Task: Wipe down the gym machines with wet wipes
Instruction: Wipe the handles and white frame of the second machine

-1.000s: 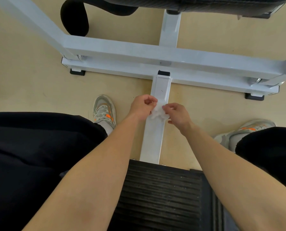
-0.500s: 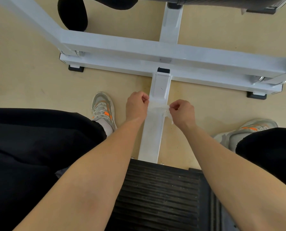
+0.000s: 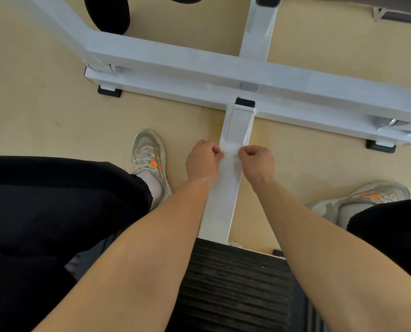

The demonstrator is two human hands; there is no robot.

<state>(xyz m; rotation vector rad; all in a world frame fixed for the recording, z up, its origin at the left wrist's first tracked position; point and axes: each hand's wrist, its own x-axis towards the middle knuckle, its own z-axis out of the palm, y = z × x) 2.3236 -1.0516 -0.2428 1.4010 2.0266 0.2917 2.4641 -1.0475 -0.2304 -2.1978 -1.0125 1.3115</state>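
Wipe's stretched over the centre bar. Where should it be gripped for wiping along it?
By its two ends, one from each side. The wet wipe is a thin sheet spanning the white bar, so pinches at the edges, as the left hand and right hand have, should keep it flat.

Beneath you, the machine frame (image 3: 223,75) shows glossy white-painted metal — the near pad (image 3: 235,283) is ribbed matt black, the floor (image 3: 44,104) smooth matt beige.

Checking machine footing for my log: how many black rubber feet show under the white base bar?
2. One black rubber foot sits under the left end of the white base bar, the other under its right end. More may be hidden beneath the frame.
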